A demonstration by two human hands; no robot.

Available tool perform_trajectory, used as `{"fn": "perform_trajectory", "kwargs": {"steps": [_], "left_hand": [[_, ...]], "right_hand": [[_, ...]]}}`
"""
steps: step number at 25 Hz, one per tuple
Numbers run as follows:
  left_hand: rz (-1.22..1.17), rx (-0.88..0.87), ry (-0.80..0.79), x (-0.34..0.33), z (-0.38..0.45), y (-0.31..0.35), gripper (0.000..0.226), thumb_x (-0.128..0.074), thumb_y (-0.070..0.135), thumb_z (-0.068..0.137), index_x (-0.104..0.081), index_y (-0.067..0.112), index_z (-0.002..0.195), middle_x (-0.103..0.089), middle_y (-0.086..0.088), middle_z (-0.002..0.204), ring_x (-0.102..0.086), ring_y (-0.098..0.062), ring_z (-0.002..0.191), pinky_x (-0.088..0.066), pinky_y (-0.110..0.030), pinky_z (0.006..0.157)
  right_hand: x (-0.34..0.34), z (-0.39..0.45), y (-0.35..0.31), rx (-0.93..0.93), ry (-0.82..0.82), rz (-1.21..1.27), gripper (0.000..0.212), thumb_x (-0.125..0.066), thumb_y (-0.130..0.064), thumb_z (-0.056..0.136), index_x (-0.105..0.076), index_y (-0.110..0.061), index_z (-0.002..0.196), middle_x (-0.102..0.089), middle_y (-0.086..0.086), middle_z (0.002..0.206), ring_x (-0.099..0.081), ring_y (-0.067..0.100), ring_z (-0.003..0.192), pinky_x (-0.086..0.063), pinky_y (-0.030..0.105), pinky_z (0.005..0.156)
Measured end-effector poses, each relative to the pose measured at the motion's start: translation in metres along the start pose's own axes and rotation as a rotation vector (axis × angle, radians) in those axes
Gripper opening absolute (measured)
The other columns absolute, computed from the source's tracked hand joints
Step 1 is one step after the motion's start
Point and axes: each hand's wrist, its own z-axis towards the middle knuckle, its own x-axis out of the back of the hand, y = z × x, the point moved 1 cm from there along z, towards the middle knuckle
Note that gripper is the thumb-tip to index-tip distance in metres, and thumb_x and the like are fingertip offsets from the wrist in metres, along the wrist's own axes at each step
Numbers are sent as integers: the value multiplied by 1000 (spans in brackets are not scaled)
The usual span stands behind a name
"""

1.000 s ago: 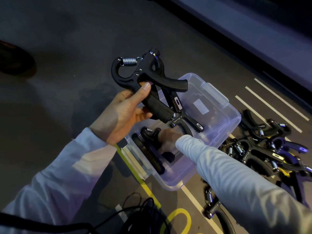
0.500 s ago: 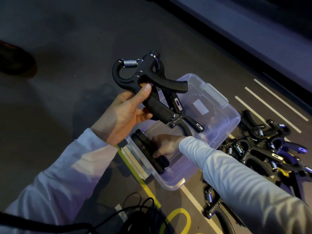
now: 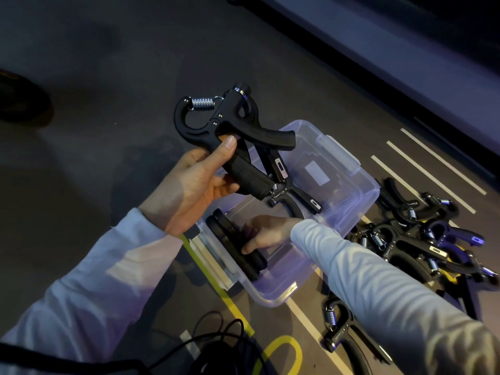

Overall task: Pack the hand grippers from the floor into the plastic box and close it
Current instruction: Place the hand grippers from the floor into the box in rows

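A clear plastic box (image 3: 359, 201) stands open on the floor at the centre. My left hand (image 3: 194, 185) grips a bundle of black hand grippers (image 3: 243, 147) by their handles, held above the box's left rim. Inside the box, my right hand (image 3: 266, 234) holds the handles of black hand grippers (image 3: 232, 244) lying against the near left wall. Its fingers curl round them. A pile of several more hand grippers (image 3: 422, 239) lies on the floor right of the box. One more gripper (image 3: 338, 336) lies by my right forearm.
Black cables (image 3: 211, 347) lie on the floor at the bottom centre. Yellow (image 3: 216, 290) and white floor lines (image 3: 433, 169) run under and beside the box. A raised ledge (image 3: 405, 63) crosses the upper right. A dark object (image 3: 16, 101) sits at the left edge.
My right hand has laid grippers flat against the box's near left wall and shifted slightly along them. My left hand keeps its bundle almost still.
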Motion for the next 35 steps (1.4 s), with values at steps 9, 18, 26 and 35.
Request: {"fn": "perform_trajectory", "kwargs": {"steps": [9,18,26,35], "left_hand": [[-15,-11,-19,2,2,2,39,-55,32,77,-58,12,111,-62,-1,88,-62,-7,57,-49,-15,51],[-28,-38,-29,3,5,4,47,-60,32,82,-56,5,121,-63,0,89,-59,-7,61,-49,-17,53],[-66,-26,-30,4,2,4,48,-57,31,84,-53,5,124,-63,-1,89,-61,-7,57,-48,-16,52],[-67,-21,7,2,1,5,53,-55,32,76,-53,9,124,-61,-2,96,-62,-6,58,-48,-15,51]], "right_hand": [[36,12,51,-489,419,-46,60,-51,-21,92,-27,1,142,-33,20,147,-37,33,136,-31,37,109],[20,28,42,-544,454,-65,41,-67,-28,85,-58,-11,122,-63,5,123,-59,25,114,-47,32,90],[35,4,26,-353,229,-143,10,-63,-17,81,-65,-9,87,-67,4,81,-64,16,65,-50,22,59],[23,-11,12,-85,32,-51,30,-64,-15,85,-66,4,108,-65,13,96,-58,23,83,-52,34,87]]}}
